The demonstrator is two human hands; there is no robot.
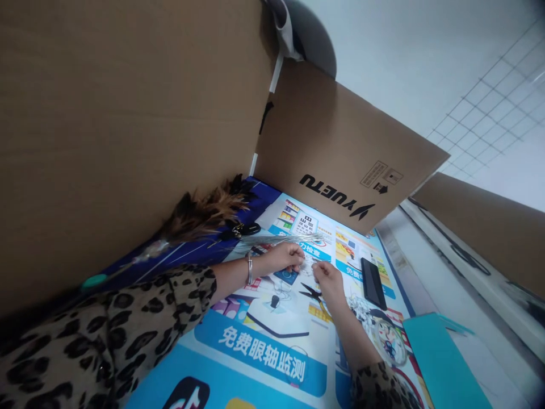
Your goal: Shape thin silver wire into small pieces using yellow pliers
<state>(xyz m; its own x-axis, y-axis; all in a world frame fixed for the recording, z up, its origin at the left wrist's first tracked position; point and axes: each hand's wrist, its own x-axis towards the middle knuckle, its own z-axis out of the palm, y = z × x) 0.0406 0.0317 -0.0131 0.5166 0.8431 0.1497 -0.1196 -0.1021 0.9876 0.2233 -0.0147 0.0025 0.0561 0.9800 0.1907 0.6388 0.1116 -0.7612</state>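
My left hand [284, 256] is curled in a pinch over the printed poster [264, 352] that covers the table. A silver bangle [249, 269] circles its wrist. My right hand [327, 279] is also pinched, fingertips almost meeting the left ones around a small pale item I cannot make out. A bundle of thin silvery wires [281, 240] lies just behind the left hand. Black scissors [312, 292] rest on the poster between my wrists. Both forearms wear leopard-print sleeves.
Tall cardboard sheets [340, 153] stand behind and to the left. A feather duster [200, 213] leans along the left cardboard, keys [242, 229] beside it. A black phone [373, 282] and a pile of small pale pieces [361, 309] lie right; a teal folder [443, 363] is nearer.
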